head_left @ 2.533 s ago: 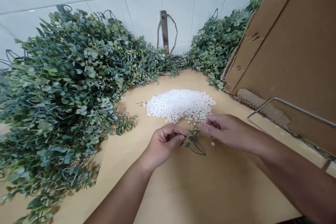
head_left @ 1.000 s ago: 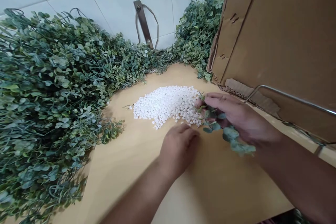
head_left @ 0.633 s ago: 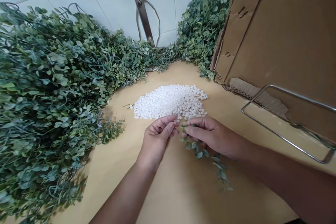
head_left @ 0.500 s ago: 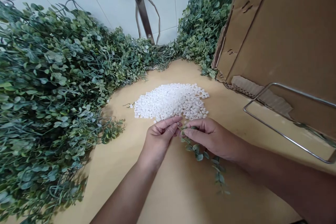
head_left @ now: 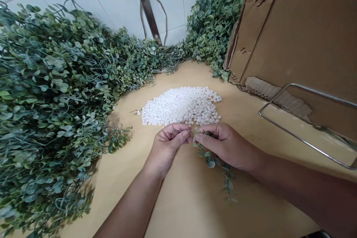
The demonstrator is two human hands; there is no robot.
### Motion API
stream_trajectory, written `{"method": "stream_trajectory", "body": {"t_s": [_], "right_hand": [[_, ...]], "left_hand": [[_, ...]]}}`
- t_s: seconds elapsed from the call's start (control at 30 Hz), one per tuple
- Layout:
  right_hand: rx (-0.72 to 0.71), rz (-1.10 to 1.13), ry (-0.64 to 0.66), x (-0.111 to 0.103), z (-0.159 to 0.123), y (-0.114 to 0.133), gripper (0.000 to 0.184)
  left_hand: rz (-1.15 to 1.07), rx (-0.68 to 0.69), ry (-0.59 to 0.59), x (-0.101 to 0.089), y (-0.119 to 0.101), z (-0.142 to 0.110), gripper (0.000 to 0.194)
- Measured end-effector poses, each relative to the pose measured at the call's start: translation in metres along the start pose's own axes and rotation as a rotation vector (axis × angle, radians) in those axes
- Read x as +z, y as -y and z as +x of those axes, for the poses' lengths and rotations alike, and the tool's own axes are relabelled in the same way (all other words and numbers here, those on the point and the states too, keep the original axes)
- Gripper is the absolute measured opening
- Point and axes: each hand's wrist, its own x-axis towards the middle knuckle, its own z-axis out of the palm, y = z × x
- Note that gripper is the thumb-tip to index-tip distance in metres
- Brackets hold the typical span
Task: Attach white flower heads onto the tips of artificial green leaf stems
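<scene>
- Green, leafy and thin-stemmed, the sprig (head_left: pixel 210 162) sat in my right hand (head_left: pixel 224 141), its top end between thumb and forefinger and its tail trailing toward 5 o'clock over the bench (head_left: pixel 181 200).
- My left hand (head_left: pixel 169 142) met it from 9 o'clock, thumb pressed to forefinger. Whatever lay in that pinch was too small for me to tell.
- The two hands were close together at the fingertips, just short of the near edge of the white pile (head_left: pixel 180 106), which spread from 11 to 12 o'clock.
- Good work here, I judged, called for a short grip: stem held near its end so that it would not bend, with the leaves tucked back into the palm.
- Small, light pressure from the left fingertips seemed best; a hard squeeze could have crushed the stem or sent a small piece skidding.
- Wrists low would have steadied both hands, I thought, and the dangling leaves needed watching so they did not drag through the pile.
- Heaped greenery (head_left: pixel 64 78) filled 9 to 10 o'clock; a cardboard box (head_left: pixel 304 41) stood at 2.
</scene>
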Motion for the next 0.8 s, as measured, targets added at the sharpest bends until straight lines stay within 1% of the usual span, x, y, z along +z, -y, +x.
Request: {"method": "stream_trajectory", "body": {"t_s": [0.17, 0.43, 0.53, 0.8], "right_hand": [[0.008, -0.002, -0.013, -0.0003, 0.0005, -0.0015, 0.029], [0.003, -0.008, -0.025, 0.0000, -0.0001, 0.0012, 0.028], [0.004, -0.011, -0.030, -0.0002, -0.0005, 0.0021, 0.027], [-0.026, -0.030, -0.033, 0.0010, -0.0019, 0.0001, 0.028]], "left_hand": [[0.012, 0.001, -0.022, 0.0004, 0.0006, -0.0008, 0.024], [0.013, -0.044, -0.048, 0.0003, 0.0018, -0.0003, 0.027], [0.021, -0.041, -0.043, 0.0010, 0.0009, -0.0003, 0.024], [0.016, -0.020, -0.021, 0.0016, -0.0009, -0.0006, 0.026]]}}
